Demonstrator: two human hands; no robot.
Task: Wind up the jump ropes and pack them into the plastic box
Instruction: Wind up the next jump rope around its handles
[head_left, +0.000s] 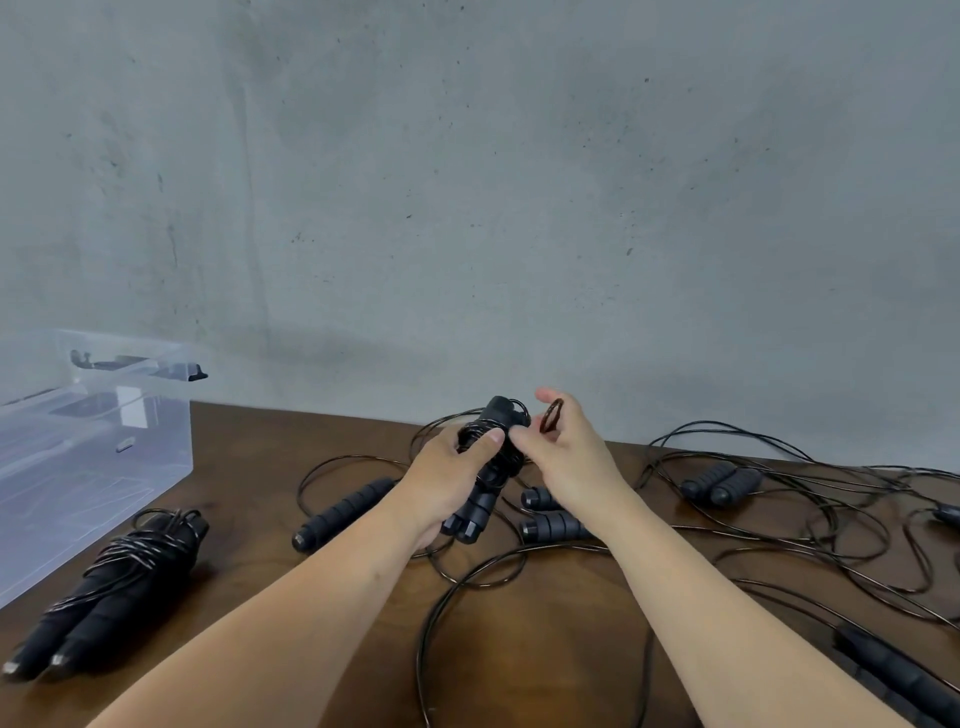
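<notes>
**Wound rope held above the table**

We see a wound jump rope (488, 467) held above the wooden table (545, 623). The left hand (447, 483) grips its paired handles, thumb pressed on the coils. The right hand (566, 452) pinches a small dark ring (551, 414) beside the bundle's top. Another wound rope (119, 582) lies just beside the clear plastic box (104, 467) at left. Loose ropes (779, 509) sprawl to the right.
</notes>
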